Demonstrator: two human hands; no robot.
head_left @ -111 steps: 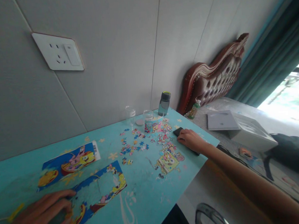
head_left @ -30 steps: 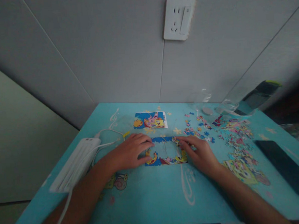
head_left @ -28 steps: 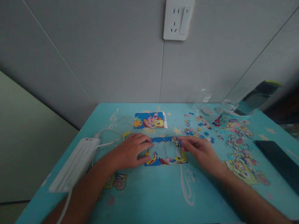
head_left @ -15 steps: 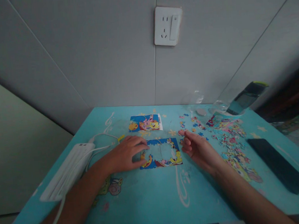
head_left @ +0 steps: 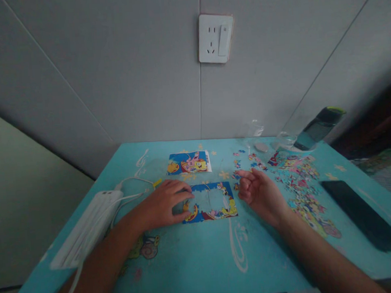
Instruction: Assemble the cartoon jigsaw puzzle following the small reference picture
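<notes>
A jigsaw puzzle border (head_left: 220,215), joined into a rectangle with a hollow middle, lies flat on the blue table. My left hand (head_left: 168,204) rests at its left side, fingers spread, fingertips touching or just over the border's left edge. To the right of the border is my right hand (head_left: 261,193), its lower fingers curled in and its index finger pointing left. Whether a small piece is held in those fingers I cannot make out. Behind the border lies a printed picture card (head_left: 190,163) with cartoon figures. Loose puzzle pieces (head_left: 308,201) are heaped right of my right hand.
A white power strip (head_left: 87,230) with cables is at the left. At the right lie a dark flat phone-like object (head_left: 366,215) and a clear container (head_left: 287,142) near a tilted dark bottle (head_left: 321,126). A wall socket (head_left: 216,39) is above the table.
My right index finger and thumb look a little farther apart, and the hand has turned slightly. My left hand stays by the border. The whole view has shifted slightly.
</notes>
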